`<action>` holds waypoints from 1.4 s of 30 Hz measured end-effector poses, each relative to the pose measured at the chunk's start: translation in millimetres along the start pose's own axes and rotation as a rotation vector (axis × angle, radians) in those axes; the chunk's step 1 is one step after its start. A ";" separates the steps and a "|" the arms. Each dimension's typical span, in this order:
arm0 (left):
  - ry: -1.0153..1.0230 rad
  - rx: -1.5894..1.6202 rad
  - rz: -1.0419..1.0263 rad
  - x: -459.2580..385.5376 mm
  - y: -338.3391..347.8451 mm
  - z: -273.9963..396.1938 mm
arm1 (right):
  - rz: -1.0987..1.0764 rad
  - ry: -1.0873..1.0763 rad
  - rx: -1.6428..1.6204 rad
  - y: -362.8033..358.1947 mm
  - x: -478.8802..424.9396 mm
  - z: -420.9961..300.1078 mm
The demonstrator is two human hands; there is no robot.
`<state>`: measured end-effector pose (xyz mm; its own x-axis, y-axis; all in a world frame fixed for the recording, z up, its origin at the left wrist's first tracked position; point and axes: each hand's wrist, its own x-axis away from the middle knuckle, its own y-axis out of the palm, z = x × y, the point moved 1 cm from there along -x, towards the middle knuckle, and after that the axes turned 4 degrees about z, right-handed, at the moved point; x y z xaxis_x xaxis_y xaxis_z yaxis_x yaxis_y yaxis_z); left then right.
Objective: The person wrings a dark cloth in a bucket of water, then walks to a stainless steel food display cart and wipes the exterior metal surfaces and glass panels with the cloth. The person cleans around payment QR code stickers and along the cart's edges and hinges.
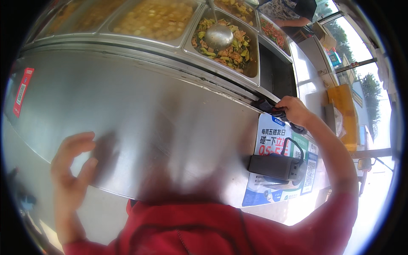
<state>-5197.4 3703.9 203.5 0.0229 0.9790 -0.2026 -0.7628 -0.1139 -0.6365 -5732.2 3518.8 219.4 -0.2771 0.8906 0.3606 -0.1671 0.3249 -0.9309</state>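
My right hand grips a dark, crumpled cloth at the counter's inner edge, beside the steel food trays. Over the left part of the stainless steel counter, my left hand hangs with thumb and fingers apart and nothing between them. Near my right forearm a dark box-shaped device with a cable stands on a printed poster that bears writing and codes. A steel ladle rests in the tray of cooked vegetables and meat.
More trays stand along the far side, one with pale round pieces in broth and one with red and green shreds. A dark open well lies near my right hand. Another person's arm shows at top right, near a yellow box.
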 end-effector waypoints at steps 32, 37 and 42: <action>0.380 0.267 -0.496 -21.9 243.6 166.6 | 0.198 -0.114 -0.094 82.8 86.4 143.4; -0.220 0.768 -0.628 -28.2 272.9 192.9 | 0.297 -0.183 -0.151 102.1 99.8 172.9; -0.068 0.568 -0.685 -83.0 287.1 197.4 | 0.346 -0.188 -0.199 103.9 101.1 174.0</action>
<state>-5545.8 3623.3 184.5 0.5672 0.8111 0.1429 -0.8010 0.5836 -0.1335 -5942.2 3587.3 169.3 -0.4555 0.8901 0.0126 0.1463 0.0888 -0.9852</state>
